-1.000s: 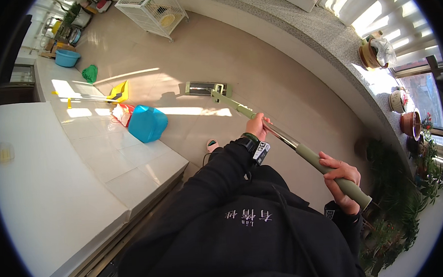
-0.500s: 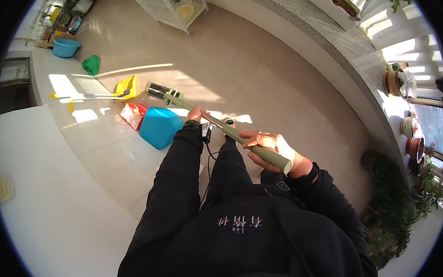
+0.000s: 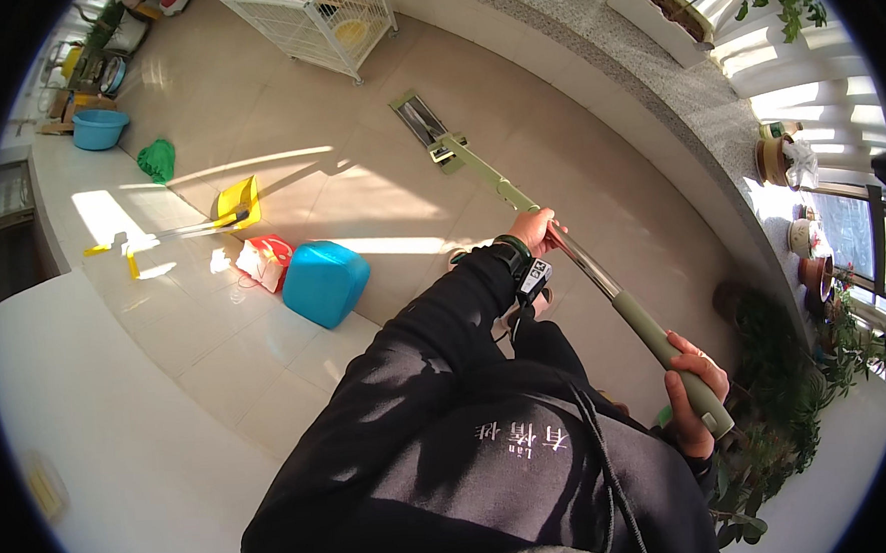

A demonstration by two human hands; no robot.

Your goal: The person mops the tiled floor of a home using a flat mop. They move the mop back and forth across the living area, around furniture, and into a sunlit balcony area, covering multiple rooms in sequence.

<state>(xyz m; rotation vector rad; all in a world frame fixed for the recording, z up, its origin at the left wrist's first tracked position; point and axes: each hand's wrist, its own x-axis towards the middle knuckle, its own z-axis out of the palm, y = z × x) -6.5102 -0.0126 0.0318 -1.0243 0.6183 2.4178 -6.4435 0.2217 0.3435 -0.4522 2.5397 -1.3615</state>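
Note:
A green flat mop slants across the view in front of me, held in both hands. My left hand is closed around the lower part of its pole. My right hand grips the thick green handle close to its end. At the far end, the rectangular mop head is over the tiled floor, close to the white wire cage; whether it touches the tiles I cannot tell. A small device with a cable sits at my left wrist.
To the left are a blue bin-like container, a red bag and a yellow dustpan. Farther off lie a green bundle and a blue basin. A stone ledge with potted plants curves along the right.
Both hands have carried the mop to the right. Its head has swung from beside the dustpan toward the cage, farther out. My right hand is lower and farther right.

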